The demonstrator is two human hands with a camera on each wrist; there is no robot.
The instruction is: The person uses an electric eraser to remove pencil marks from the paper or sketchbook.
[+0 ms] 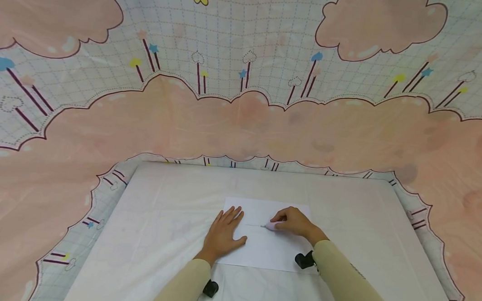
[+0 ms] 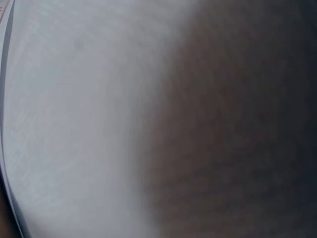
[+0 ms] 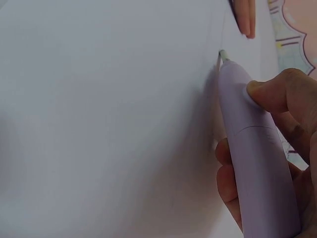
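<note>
A sheet of white paper (image 1: 260, 254) lies on the white-covered table. My left hand (image 1: 223, 233) rests on its left side, palm down with the fingers straight. In my right hand (image 1: 296, 221) is a lilac electric eraser (image 3: 257, 158), gripped round its body. The thumb lies on a round button on its side in the right wrist view. Its narrow tip points left, right at a faint thin line (image 1: 252, 225) across the paper. The left wrist view shows only blurred white surface and a dark, close-up shape.
The table (image 1: 173, 201) has a plain white cover. Behind and beside it hangs a patterned cloth (image 1: 242, 128) with pink clouds. Black wrist cameras sit at both cuffs, the right one (image 1: 304, 260) over the paper's lower right corner.
</note>
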